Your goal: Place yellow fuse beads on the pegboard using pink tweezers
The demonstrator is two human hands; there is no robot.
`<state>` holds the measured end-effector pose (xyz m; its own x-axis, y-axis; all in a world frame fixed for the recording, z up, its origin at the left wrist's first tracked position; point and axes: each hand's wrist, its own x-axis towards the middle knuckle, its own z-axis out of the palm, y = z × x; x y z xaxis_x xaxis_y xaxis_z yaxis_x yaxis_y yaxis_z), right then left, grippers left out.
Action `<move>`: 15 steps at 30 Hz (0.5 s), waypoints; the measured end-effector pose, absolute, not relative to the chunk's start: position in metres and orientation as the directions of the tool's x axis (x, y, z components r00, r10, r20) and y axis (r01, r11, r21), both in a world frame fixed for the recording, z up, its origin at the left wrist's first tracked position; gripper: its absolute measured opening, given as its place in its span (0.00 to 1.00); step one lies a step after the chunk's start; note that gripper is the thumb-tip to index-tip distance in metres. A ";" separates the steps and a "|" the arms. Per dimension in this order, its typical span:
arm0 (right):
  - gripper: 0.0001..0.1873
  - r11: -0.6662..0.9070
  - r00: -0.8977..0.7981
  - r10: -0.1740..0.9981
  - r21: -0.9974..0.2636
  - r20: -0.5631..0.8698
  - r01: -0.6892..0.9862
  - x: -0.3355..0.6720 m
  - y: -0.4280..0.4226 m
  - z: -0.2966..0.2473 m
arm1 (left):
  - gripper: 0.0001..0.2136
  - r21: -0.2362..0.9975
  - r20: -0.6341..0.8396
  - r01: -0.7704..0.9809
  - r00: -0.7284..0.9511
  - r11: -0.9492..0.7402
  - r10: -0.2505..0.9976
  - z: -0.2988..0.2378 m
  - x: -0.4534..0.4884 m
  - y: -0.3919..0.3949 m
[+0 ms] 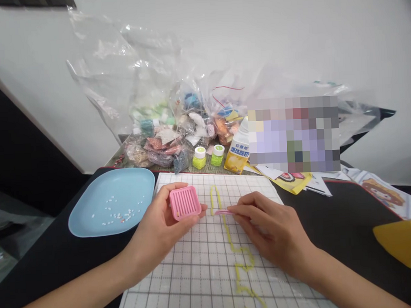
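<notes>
My left hand [161, 224] is closed around a small pink ridged square tray [185, 202], held just above a white gridded pegboard [203, 267]. My right hand [270, 230] pinches a thin pink tool [223, 212] whose tip touches a line of yellow beads [229, 237]. That bead line runs in steps down the board from its top middle towards the near edge. Both hands rest on the board, a few centimetres apart.
A light blue plate [92, 222] with several small white beads lies at the left on a black mat [348, 229]. Behind the board are clear bags of coloured beads [177, 132], two small green-bead jars [208, 156], a bottle [238, 152], papers and a yellow object [405, 243] at right.
</notes>
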<state>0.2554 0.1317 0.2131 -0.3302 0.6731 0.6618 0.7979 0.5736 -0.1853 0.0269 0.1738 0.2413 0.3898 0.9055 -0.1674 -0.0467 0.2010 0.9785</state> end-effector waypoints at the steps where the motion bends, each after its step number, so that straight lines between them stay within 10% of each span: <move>1: 0.08 0.574 -0.335 0.672 -0.179 0.661 0.799 0.255 0.132 0.213 | 0.25 0.985 -0.155 -0.015 0.372 0.173 0.915 0.240 0.027 0.174; 7: 0.09 0.580 -0.370 0.665 -0.137 0.648 0.803 0.255 0.132 0.212 | 0.18 0.973 0.091 0.180 0.264 -0.142 0.960 0.234 0.025 0.174; 15: 0.10 0.581 -0.374 0.661 -0.128 0.651 0.804 0.255 0.132 0.212 | 0.20 0.967 0.074 0.212 0.286 -0.138 0.955 0.232 0.024 0.174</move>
